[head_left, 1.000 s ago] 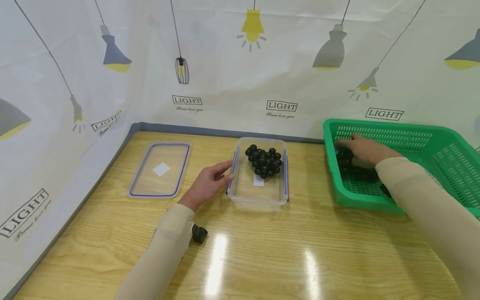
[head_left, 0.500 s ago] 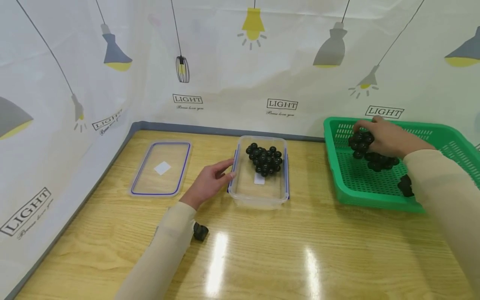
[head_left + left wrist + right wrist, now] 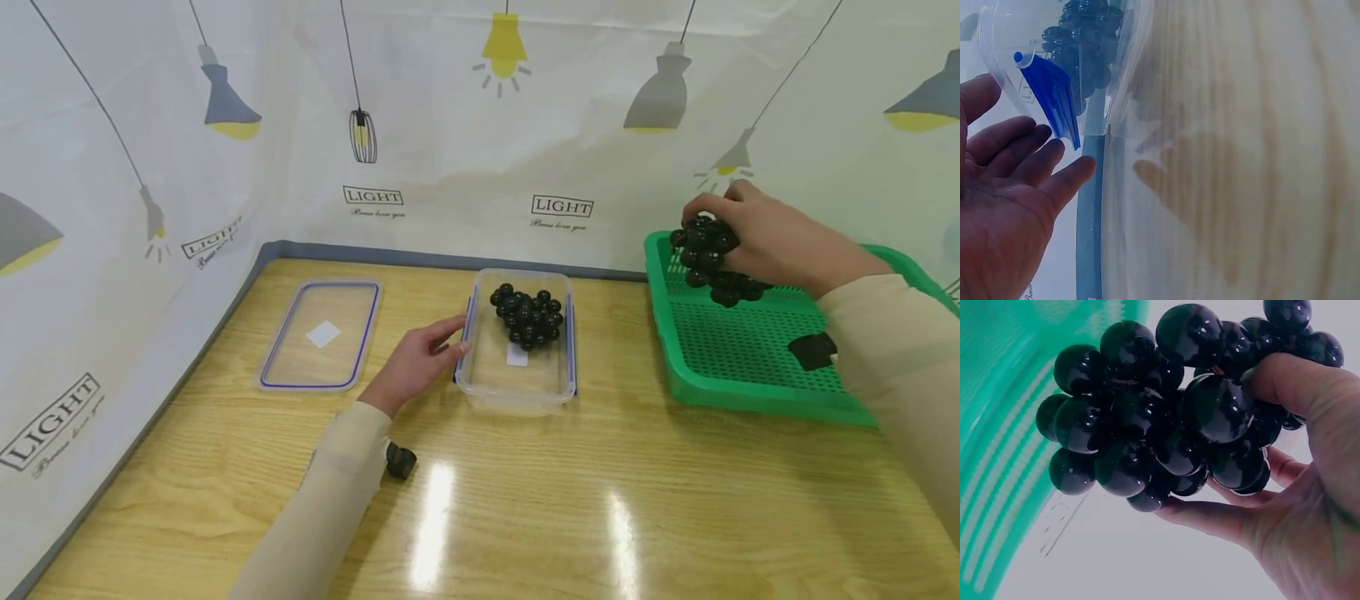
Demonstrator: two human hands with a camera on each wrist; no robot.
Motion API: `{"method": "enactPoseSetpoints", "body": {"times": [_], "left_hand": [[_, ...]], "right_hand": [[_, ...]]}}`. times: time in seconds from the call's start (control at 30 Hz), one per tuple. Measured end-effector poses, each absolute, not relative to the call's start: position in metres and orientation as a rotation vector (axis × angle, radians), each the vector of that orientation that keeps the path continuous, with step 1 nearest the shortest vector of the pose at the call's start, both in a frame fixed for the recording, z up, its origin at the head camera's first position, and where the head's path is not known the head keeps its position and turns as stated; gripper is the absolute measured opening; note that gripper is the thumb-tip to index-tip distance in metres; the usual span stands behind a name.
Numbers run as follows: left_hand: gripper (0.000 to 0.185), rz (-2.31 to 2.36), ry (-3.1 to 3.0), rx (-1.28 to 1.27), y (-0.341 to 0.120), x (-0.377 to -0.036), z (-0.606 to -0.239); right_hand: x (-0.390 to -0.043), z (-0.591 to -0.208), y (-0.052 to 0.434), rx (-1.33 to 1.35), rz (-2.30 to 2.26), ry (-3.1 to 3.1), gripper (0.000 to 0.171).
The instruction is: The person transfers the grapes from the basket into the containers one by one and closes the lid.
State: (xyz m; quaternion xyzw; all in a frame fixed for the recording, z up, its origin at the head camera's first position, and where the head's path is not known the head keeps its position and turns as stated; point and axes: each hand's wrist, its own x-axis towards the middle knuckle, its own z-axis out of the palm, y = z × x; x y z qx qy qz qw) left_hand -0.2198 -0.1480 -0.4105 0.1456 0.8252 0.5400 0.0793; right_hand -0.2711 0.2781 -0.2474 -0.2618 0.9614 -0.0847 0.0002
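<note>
Glossy fruit, glossy wood

My grapes (image 3: 708,258) shine smooth and black; the basket (image 3: 750,367) is perforated green plastic, the box (image 3: 517,392) clear plastic, the table (image 3: 525,500) varnished wood.

Both arms wear long, close-fitting beige sleeves that end at the wrists, leaving the left hand (image 3: 415,364) and right hand (image 3: 772,242) bare. A small black device is strapped under each wrist. No rings or gloves show.
</note>
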Motion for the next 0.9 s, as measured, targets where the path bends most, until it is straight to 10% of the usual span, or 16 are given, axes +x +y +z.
{"method": "enactPoseSetpoints", "body": {"times": [0.9], "left_hand": [[0.048, 1.592, 2.522, 0.370, -0.146, -0.220, -0.408]], "right_hand": [[-0.242, -0.262, 0.109, -1.208, -0.683, 2.755, 0.069]]}}
